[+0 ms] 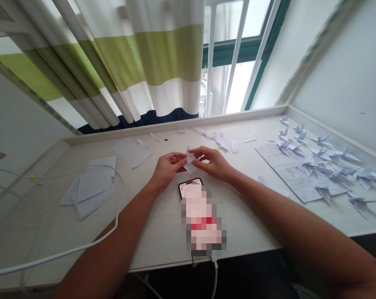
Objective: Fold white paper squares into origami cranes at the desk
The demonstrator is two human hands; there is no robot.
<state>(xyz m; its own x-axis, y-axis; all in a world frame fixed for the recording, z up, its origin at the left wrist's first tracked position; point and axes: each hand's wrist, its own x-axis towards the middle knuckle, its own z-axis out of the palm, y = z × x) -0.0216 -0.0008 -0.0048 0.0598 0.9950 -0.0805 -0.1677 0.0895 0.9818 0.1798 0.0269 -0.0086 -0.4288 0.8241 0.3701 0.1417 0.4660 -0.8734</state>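
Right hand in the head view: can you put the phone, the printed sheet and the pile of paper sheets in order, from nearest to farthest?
From the right hand:
1. Phone: just below and left of the hand, toward the person.
2. Printed sheet: off to the right.
3. Pile of paper sheets: far to the left.

The left hand (167, 168) and right hand (214, 162) are pinching a folded paper (190, 158) above the surface (163, 236); a phone (188, 187) is lying at six o'clock, paper squares (90, 189) at nine, paper cranes (328, 166) at three.
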